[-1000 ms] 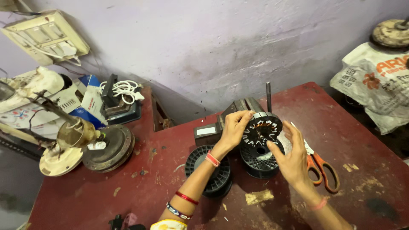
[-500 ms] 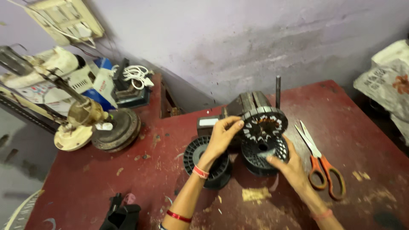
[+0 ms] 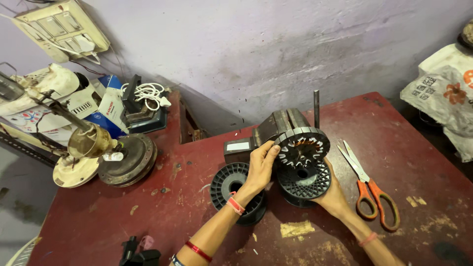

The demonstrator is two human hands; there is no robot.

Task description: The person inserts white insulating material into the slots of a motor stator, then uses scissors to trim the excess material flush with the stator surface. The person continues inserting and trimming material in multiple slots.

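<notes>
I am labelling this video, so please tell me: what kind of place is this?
Probably a small fan or motor repair workshop: both hands hold a slotted stator over black spools on a worn red bench, with dismantled fan parts at the side.

stator core (image 3: 303, 148) on spool (image 3: 304, 182) | second spool (image 3: 236, 189) left | scissors (image 3: 370, 189) right | fan motor (image 3: 125, 160) far left

Even, soft light, moderately bright; source seems overhead and slightly front, no hard beam. Shadows short and diffuse under the hands (image 3: 261, 167) and the spools (image 3: 303, 180); darker pool at the wall-table corner. Mild sheen on the red table (image 3: 148, 207); faint glint on the scissors (image 3: 367, 184) blades. Centre sharp; wide-angle bending at edges, switchboard (image 3: 59, 27) tilted and stretched; lower corners slightly soft and dim; no motion blur.
</notes>
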